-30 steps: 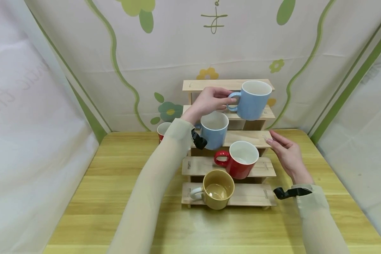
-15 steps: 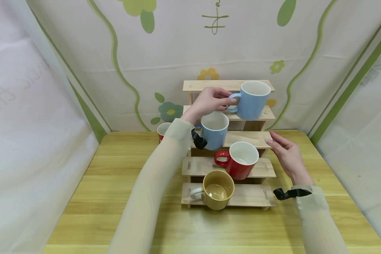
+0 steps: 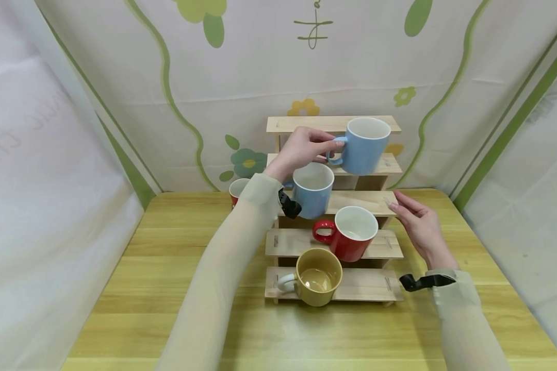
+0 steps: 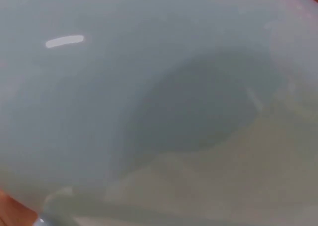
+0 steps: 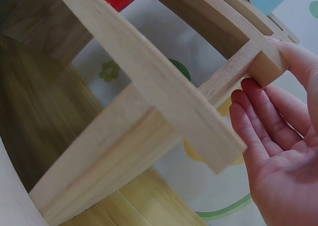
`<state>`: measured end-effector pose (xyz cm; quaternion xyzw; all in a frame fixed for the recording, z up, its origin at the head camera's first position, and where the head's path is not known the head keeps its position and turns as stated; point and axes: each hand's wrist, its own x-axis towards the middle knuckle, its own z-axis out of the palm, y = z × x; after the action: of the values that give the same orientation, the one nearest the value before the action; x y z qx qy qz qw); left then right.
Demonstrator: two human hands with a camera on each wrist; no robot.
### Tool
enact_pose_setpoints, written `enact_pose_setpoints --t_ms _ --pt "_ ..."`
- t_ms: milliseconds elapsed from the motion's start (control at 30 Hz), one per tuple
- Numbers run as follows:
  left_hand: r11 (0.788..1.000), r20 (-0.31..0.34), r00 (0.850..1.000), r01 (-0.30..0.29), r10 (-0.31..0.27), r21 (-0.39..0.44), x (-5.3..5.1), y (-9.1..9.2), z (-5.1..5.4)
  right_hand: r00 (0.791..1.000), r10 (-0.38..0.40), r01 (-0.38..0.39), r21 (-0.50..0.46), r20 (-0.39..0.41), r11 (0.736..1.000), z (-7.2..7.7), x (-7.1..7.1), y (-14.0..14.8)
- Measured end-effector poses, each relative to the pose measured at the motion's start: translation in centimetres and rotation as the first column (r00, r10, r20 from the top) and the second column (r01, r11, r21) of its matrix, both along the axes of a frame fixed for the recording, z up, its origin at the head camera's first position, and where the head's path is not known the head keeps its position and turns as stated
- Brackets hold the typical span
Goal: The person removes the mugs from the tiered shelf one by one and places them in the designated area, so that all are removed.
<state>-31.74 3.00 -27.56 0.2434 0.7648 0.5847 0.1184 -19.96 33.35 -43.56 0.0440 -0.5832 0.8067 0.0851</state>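
In the head view my left hand (image 3: 301,149) pinches the handle of a light blue mug (image 3: 365,149), which stands upright at the second shelf from the top; whether its base touches the board I cannot tell. Below that wrist, another light blue mug (image 3: 313,190) sits on the middle shelf. My right hand (image 3: 420,226) grips the right end of this shelf of the tiered wooden rack (image 3: 362,202), thumb above and fingers beneath, as the right wrist view shows the hand (image 5: 283,121) at the board's end. A blurred, glossy blue-grey surface (image 4: 149,87) fills the left wrist view.
Lower on the rack are a red mug (image 3: 353,234) and, on the bottom shelf, a mustard mug (image 3: 319,278) with a white handle. A red cup with a white inside (image 3: 238,189) stands left of the rack, partly behind my left arm. Fabric walls surround the wooden table (image 3: 176,257).
The upper blue mug has shifted slightly left, its handle turning a little in my left hand. My right hand keeps its hold on the shelf end.
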Motion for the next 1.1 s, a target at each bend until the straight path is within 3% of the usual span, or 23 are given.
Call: enact_pose_setpoints --t_ms 267,667,1100 --pt "1.0 -0.001 1.0 0.007 -0.007 0.007 -0.1 0.0 0.0 1.0 0.003 -0.003 -0.008 -0.008 1.0 0.1 0.0 0.0" --pt "0.995 0.033 0.998 -0.056 0.053 0.077 -0.1 -0.3 -0.3 1.0 0.01 -0.01 0.006 0.003 1.0 0.0 0.0 -0.1" --pt "0.988 -0.037 0.995 -0.087 0.092 0.13 0.5 -1.6 0.2 1.0 0.012 -0.012 -0.006 -0.015 1.0 0.1 -0.2 -0.1"
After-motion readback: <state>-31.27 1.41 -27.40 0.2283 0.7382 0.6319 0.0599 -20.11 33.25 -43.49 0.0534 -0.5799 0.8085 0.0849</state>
